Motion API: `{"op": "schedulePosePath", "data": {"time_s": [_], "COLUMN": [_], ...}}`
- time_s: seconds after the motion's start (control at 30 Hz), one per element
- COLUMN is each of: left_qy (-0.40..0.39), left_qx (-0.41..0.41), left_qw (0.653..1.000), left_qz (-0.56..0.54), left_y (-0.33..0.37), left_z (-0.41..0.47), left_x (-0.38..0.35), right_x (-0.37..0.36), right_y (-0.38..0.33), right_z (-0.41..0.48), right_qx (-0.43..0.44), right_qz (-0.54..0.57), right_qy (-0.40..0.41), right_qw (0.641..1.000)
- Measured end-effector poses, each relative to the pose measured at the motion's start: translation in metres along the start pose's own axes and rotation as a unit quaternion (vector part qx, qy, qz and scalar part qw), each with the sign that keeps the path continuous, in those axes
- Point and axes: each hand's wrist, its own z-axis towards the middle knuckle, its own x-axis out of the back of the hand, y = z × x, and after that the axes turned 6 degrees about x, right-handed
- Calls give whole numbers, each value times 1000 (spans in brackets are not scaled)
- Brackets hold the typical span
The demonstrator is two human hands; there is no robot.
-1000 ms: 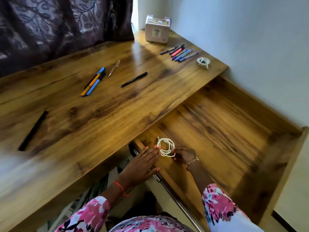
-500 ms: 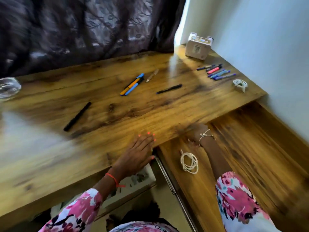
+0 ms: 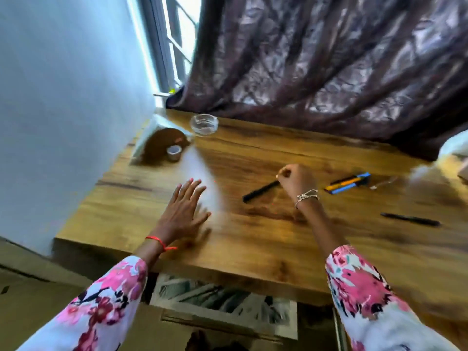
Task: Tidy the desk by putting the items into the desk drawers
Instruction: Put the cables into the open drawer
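While the left hand (image 3: 184, 214) lies flat and spread on the desk (image 3: 253, 249), the right hand (image 3: 297, 182) curls its fingers (image 3: 285, 174) round one end of the pen (image 3: 259, 191), which lies mid-desk. Light, stiff and smooth, it would likely swing or slip if lifted by that end; a pinch nearer mid-barrel looks steadier.

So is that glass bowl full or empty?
Empty, it seems: the glass bowl looks clear right through, nothing showing inside, though it is blurry.
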Motion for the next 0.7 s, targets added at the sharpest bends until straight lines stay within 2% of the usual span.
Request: {"op": "schedulePosePath", "data": {"time_s": [0.17, 0.33, 0.7], "left_qy": [-23, -41, -19], "left_qx": [69, 101, 90], "left_qw": [997, 994, 995], "left_qz": [18, 0, -25], "left_y": [-67, -97, -102], "left_z": [1, 1, 2], "left_x": [-1, -8, -12], "right_x": [-53, -110, -189], "right_y": [-74, -121, -177], "right_z": [32, 54, 82], "right_qx": [106, 178, 230], "right_qz": [-15, -15, -62], "right_qy": [-40, -111, -177], "right_qw": [993, 978, 955]}}
